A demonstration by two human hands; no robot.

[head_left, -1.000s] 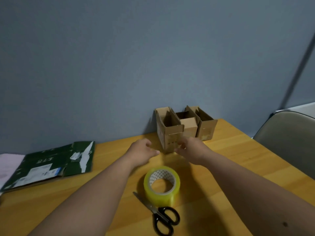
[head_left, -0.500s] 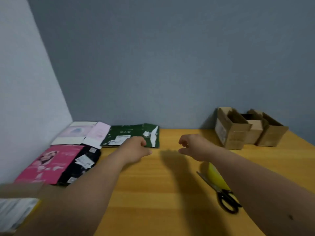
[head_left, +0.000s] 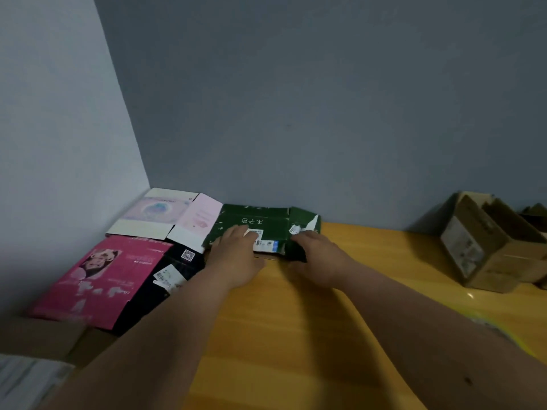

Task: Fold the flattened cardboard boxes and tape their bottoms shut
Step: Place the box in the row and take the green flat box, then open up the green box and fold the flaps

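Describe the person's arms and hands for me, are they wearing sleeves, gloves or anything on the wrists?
Both forearms are bare as far as the frame shows, with no sleeves in view. The left hand and right hand wear no gloves, and no watch, bracelet or ring is visible. The right forearm has a small dark mole near the lower edge of the picture.

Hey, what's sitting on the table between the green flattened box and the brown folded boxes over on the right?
Nothing. In the head view, only bare wooden table separates the green flattened box from the brown folded boxes.
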